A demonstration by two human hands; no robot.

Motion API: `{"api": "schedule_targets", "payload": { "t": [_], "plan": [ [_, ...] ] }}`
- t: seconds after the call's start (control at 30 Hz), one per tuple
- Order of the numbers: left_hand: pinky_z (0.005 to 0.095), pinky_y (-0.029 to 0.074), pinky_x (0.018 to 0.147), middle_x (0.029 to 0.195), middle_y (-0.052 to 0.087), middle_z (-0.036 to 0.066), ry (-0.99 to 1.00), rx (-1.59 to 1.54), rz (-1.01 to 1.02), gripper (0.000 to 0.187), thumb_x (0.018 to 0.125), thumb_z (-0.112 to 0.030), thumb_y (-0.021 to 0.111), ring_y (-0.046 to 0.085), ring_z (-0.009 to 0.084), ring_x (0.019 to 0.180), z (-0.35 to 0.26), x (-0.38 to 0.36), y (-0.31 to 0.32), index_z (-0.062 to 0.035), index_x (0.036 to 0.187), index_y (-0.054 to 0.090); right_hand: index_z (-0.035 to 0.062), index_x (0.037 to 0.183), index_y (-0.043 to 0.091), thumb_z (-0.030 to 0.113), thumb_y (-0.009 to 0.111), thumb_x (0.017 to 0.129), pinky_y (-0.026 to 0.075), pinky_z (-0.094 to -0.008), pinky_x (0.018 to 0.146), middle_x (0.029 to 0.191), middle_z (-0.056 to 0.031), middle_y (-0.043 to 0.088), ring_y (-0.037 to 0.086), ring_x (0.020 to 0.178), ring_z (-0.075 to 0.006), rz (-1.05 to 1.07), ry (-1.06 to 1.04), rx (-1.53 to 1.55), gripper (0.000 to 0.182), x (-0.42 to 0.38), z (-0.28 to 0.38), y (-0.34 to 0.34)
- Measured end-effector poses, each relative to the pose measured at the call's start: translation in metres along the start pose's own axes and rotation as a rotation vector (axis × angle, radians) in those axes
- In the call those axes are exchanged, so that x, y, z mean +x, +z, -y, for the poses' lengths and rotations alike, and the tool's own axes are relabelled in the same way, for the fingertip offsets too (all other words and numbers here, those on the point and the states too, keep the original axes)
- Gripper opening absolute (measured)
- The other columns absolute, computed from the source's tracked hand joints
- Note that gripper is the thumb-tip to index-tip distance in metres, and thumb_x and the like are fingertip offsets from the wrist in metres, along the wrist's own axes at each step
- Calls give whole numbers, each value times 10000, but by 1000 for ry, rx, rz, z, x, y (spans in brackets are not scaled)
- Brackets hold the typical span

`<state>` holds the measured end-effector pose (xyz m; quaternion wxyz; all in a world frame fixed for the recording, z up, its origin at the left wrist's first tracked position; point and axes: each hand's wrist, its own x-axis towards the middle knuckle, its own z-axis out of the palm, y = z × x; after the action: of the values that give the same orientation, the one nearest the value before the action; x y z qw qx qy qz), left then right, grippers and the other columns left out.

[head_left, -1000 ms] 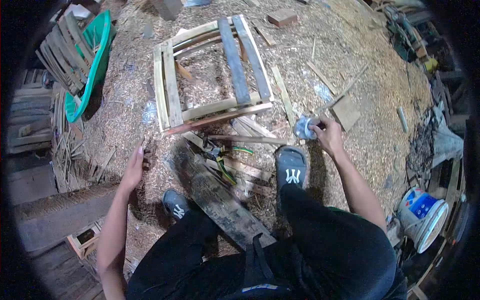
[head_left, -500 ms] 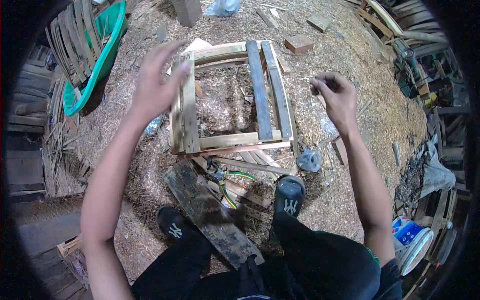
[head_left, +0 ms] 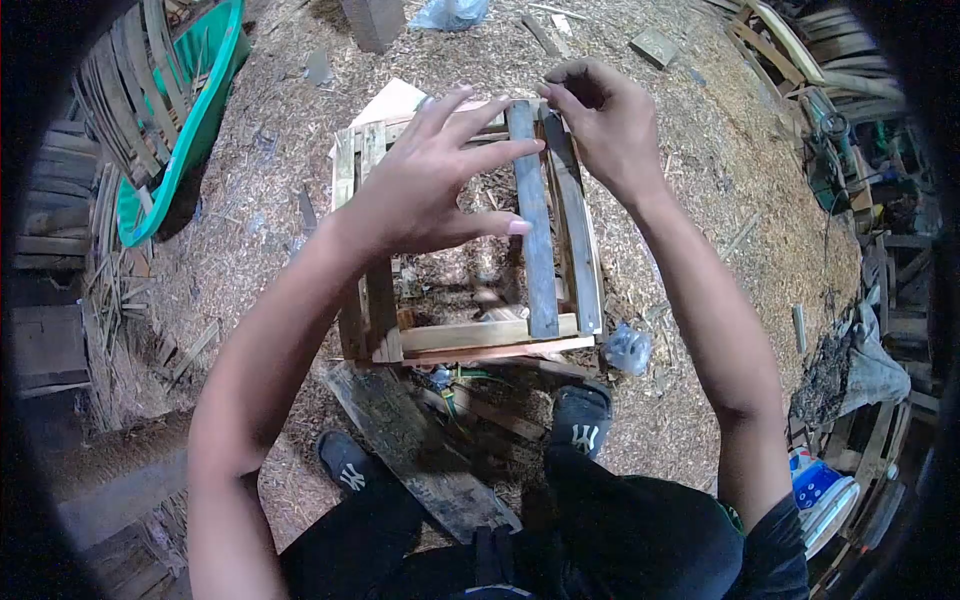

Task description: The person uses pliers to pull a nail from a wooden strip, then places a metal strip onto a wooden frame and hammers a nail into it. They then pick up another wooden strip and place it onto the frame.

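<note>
A rectangular wooden frame (head_left: 470,335) lies on the ground in front of me, with two grey slats toward its right side. My left hand (head_left: 435,180) is spread over the frame, its fingertips reaching to the inner grey slat (head_left: 537,250). Over the frame's far right corner is my right hand (head_left: 605,120), thumb and forefinger pinched near the top of the outer grey slat (head_left: 578,235); whatever is between the fingertips is too small to make out. Two pale slats (head_left: 382,310) run along the frame's left side.
A dark plank (head_left: 400,430) lies between my shoes, near pliers with green and yellow handles (head_left: 447,400). A plastic bag (head_left: 628,348) sits right of the frame. The green wheelbarrow-like tub (head_left: 190,150) holds wood at left; a white and blue bucket (head_left: 822,495) stands at right.
My left hand has moved right, from the frame's left side to the inner grey slat. My right hand has come left and up to the far right corner. The frame appears lower in view.
</note>
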<state>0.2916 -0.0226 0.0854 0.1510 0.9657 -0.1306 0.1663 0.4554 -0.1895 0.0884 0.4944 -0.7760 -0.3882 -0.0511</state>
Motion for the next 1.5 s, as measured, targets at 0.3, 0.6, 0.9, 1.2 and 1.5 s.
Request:
{"api": "schedule_targets", "payload": {
  "t": [0.3,0.6,0.9,1.2,1.5],
  "plan": [
    [556,354,1186,1592,418,128,-66,-11,14,787,724,-558,850,418,431,1420,-2,1,5,-294,1424,607,30,984,754,151,756,899,585,-372,734,863,-162,760,765,799,-260,96,-93,-41,148,5,-3,11],
    [535,352,1189,1587,421,126,-53,-51,-14,774,710,-527,870,418,401,1419,2,1,9,-286,1403,624,9,944,730,139,745,900,573,-369,700,836,-160,748,750,754,-254,65,-126,-60,138,3,-12,15],
    [513,368,1179,1580,427,133,-56,-86,-20,755,711,-494,883,419,395,1420,2,1,10,-280,1390,632,4,961,738,119,741,902,564,-340,708,832,-133,745,728,751,-204,95,-78,-83,129,2,-5,12],
    [521,365,1179,1585,423,133,-52,-87,-22,765,709,-484,886,416,391,1423,3,0,11,-281,1399,625,-1,930,719,132,746,904,568,-381,685,807,-164,733,745,739,-264,66,-147,-104,139,3,-9,15],
    [520,361,1183,1590,420,126,-61,-87,-14,769,710,-476,888,412,393,1425,2,0,10,-286,1405,619,11,941,725,137,750,903,571,-385,689,820,-170,736,749,754,-281,60,-139,-108,133,3,-9,15]
  ]
}}
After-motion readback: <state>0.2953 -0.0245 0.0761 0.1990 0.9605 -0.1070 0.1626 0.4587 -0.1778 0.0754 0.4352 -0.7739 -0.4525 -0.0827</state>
